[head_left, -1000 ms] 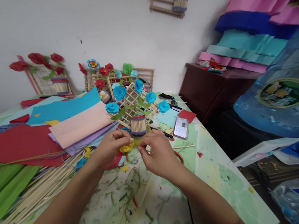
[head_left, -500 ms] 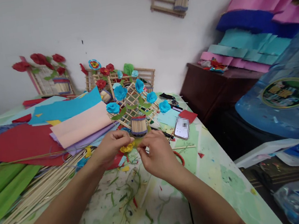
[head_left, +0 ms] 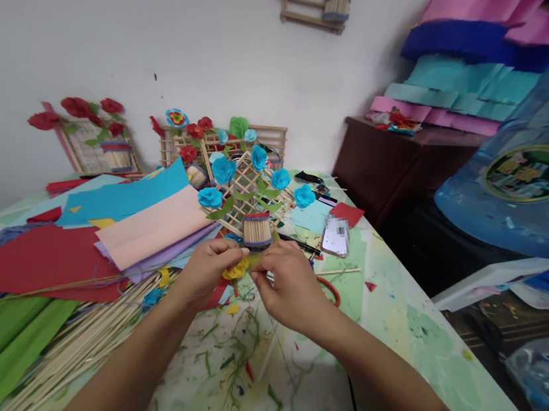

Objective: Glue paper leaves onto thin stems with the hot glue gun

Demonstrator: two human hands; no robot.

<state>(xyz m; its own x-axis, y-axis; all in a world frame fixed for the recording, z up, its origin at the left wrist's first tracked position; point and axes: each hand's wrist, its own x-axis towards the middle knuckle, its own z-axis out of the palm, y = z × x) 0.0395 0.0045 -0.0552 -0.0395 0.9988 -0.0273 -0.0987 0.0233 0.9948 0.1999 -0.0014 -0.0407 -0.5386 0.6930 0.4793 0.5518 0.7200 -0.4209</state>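
Note:
My left hand is closed in a pinch, with a crinkled yellow paper flower right under its fingertips. Facing it, my right hand has thumb and forefinger pressed together on something too small to make out. A dull yellow patch shows between the two sets of fingertips. Just behind my hands stands a small bamboo lattice with blue paper flowers, green leaves and a little stick basket. Red-handled scissors lie partly behind my right hand.
Thin bamboo sticks, green paper, red paper and pink paper cover the left side. A phone lies right of the lattice. Paper scraps litter the table. A blue water bottle stands at right.
The whole view has shifted very slightly, so things appear a little further right. Both hands keep nearly the same pinched pose beside the yellow flower.

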